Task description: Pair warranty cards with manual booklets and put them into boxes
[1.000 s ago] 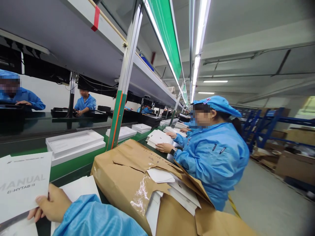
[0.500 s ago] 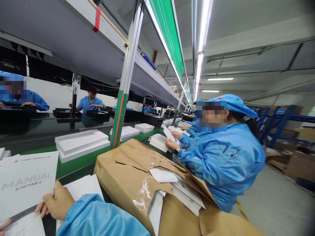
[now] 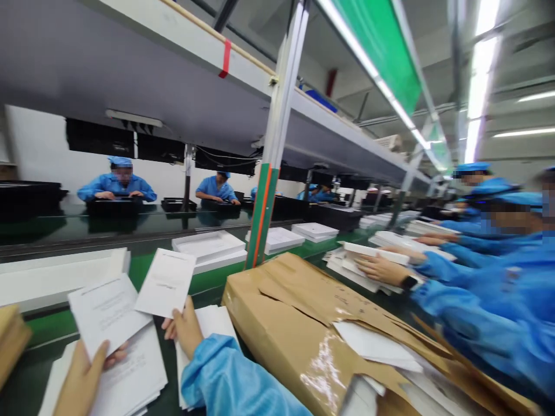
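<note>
My left hand (image 3: 84,372) pinches a white printed booklet (image 3: 108,309) between thumb and fingers, above a loose stack of white printed booklets (image 3: 134,375). In my right hand (image 3: 187,329), a second white booklet (image 3: 167,280) is gripped by its lower edge and tilted upright. The two booklets are close together, the left one's right corner near the right one's lower left. Partly hidden beneath my right wrist is another white stack (image 3: 217,318). A torn brown paper package (image 3: 277,300) with white papers inside lies beside my right sleeve.
White box trays (image 3: 208,245) line the green conveyor ahead. A green-and-orange post (image 3: 262,219) rises behind the package. Brown cardboard (image 3: 11,341) sits at far left. At right, a co-worker's hand (image 3: 381,270) handles white trays. An overhead shelf (image 3: 173,69) spans above.
The view has swung left. The sheet marked MANUAL no longer faces me; a booklet with small print is now in each hand, apart. The co-worker at right has leaned over the white trays.
</note>
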{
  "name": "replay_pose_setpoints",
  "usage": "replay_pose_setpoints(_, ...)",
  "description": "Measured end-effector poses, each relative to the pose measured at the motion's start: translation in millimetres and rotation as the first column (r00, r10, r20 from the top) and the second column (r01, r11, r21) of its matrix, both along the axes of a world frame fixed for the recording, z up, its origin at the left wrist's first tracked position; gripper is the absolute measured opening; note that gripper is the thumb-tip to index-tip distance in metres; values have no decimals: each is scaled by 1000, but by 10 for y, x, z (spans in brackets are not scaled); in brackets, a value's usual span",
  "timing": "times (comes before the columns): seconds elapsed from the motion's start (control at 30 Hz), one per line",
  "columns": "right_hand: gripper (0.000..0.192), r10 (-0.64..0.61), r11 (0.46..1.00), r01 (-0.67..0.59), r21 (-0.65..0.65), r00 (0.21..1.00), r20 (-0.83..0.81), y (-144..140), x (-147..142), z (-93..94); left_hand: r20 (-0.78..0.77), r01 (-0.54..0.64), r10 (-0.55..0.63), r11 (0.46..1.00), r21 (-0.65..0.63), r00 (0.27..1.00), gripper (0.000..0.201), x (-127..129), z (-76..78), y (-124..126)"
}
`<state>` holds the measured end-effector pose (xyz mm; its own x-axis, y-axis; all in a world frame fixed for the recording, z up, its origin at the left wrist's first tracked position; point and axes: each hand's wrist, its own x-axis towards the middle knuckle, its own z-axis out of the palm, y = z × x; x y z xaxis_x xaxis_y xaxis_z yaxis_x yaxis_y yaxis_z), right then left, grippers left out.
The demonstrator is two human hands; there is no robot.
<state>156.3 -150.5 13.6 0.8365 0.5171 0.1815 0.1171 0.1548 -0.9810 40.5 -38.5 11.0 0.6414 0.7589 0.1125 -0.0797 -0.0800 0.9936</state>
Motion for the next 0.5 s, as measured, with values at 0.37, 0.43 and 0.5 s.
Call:
replay_pose_setpoints(0.37, 43, 36, 999, -37, 26, 999, 11, 18, 80, -32, 16, -53, 52, 996, 68, 999, 48, -21, -120, 47)
replay_pose_setpoints(0.43, 43, 53, 998, -54, 36, 999, 13, 12, 70, -16, 6, -56, 56, 996, 71, 998, 45, -27, -74, 3)
replay_pose_setpoints(0.5, 43, 56, 998, -56, 39, 998, 11, 9, 72, -4, 28, -37, 36, 998, 46, 999, 43, -29, -38, -28)
